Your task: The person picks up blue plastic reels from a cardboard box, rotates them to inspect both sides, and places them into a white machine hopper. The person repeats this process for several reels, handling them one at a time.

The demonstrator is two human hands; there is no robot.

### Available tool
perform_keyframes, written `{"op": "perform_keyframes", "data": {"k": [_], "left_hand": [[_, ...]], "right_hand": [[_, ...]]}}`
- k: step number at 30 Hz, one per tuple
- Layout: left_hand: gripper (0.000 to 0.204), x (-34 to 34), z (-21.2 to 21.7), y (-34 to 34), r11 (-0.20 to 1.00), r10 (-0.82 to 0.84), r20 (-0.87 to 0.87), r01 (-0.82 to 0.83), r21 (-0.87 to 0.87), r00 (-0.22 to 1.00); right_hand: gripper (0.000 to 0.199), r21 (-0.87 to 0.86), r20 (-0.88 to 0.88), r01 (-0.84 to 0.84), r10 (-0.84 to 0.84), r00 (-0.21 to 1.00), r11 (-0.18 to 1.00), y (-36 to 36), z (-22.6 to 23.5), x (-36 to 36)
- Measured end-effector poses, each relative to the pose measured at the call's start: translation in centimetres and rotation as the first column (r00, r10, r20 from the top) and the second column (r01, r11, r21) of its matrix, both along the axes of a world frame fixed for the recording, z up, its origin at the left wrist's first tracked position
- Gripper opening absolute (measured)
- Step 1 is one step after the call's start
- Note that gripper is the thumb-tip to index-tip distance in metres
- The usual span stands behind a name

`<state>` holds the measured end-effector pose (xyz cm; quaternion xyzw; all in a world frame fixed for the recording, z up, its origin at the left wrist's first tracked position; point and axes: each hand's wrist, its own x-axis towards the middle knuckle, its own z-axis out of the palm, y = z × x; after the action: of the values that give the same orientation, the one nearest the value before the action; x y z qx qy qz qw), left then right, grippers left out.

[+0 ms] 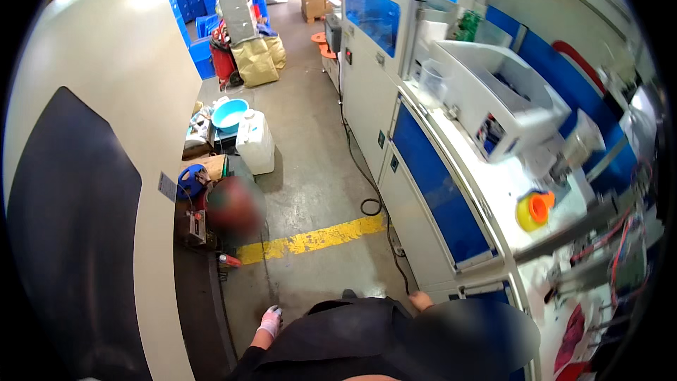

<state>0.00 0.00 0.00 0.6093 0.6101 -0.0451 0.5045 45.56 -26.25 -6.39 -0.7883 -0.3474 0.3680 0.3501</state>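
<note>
At the lower middle, my left hand point(270, 320) hangs low beside my dark clothing point(338, 331). It wears a thin whitish glove, its fingers look loosely bent, and I see nothing held in it. My right hand point(421, 301) shows only in part beside the white and blue machine cabinet point(412, 240); its fingers are hidden. A dark blurred patch covers much of my right side. Nearest to my left hand, past a gap, lies a red can point(229, 260) by the base of the large beige machine point(166, 113).
A walkway with a yellow floor stripe point(310, 242) runs ahead between machines. A black cable point(360, 162) trails along the right cabinet. A white jug point(255, 142) and blue basin point(230, 114) stand left. An orange-yellow container point(532, 212) sits on the right worktop beside a white bin point(511, 95).
</note>
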Motion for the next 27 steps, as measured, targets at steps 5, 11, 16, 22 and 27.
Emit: {"op": "perform_keyframes", "data": {"k": [5, 11, 16, 22, 27], "left_hand": [[0.043, 0.3, -4.0, 6.1, 0.967, 0.085, -0.195, -0.128, -0.220, 0.977], [0.040, 6.8, -5.7, 21.2, 0.924, 0.117, -0.261, -0.201, -0.325, 0.958], [0.038, 17.8, -6.1, 43.0, 0.983, -0.004, -0.116, -0.017, -0.182, 0.993], [0.041, 39.1, -1.7, 79.0, 0.922, 0.114, 0.346, -0.228, 0.311, 0.931], [0.041, 53.6, -0.2, 99.0, 0.900, 0.323, 0.549, -0.429, 0.073, 0.771]], "right_hand": [[0.034, 0.015, 0.155, -0.218, 0.213, 0.965, 0.976, 30.2, 11.1, 10.8], [0.036, 0.157, 0.168, -0.325, 0.300, 0.939, 0.932, 54.9, 13.5, 17.8], [0.036, -0.260, 0.169, -0.354, 0.404, 0.899, 0.898, 58.6, 6.8, 27.1], [0.035, -0.504, -0.003, 0.194, -0.226, 0.974, 0.841, 57.7, 0.4, 37.5], [0.038, -0.624, -0.033, 0.016, -0.047, 0.998, 0.782, 69.1, -0.3, 44.4]]}}
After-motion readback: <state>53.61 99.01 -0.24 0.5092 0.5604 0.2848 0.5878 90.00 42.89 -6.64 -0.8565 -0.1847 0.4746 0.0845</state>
